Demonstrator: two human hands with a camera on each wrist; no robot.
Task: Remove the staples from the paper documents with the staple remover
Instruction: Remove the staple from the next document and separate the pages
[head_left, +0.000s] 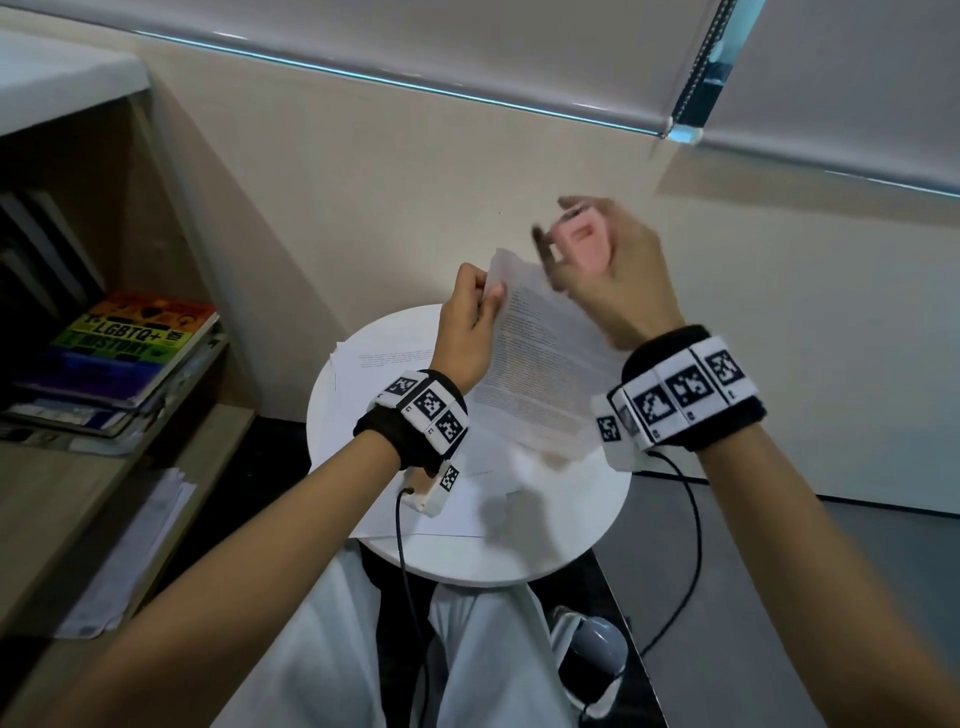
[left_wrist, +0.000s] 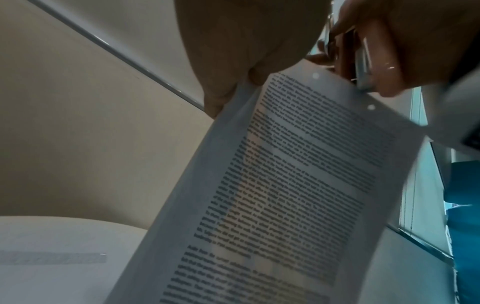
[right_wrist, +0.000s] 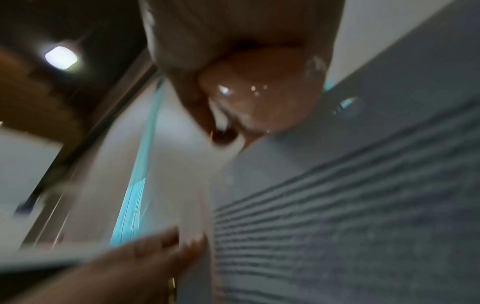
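My left hand (head_left: 475, 306) pinches the top left corner of a printed paper document (head_left: 540, 364) and holds it tilted up above the round white table (head_left: 587, 545). My right hand (head_left: 597, 265) grips a pink staple remover (head_left: 576, 239) just above and to the right of the document's top edge; it is blurred by motion. In the left wrist view the printed document (left_wrist: 298, 185) hangs below my left hand's fingers (left_wrist: 233, 86), with the pink staple remover (left_wrist: 374, 61) at its top corner. The right wrist view shows the pink staple remover (right_wrist: 262, 92) in my palm, blurred.
More loose sheets (head_left: 384, 358) lie flat on the table under the raised document. A wooden shelf (head_left: 104, 467) stands at the left with stacked books (head_left: 124, 353) and papers (head_left: 135, 556). A beige wall lies behind the table. My knees in white trousers (head_left: 488, 649) are beneath it.
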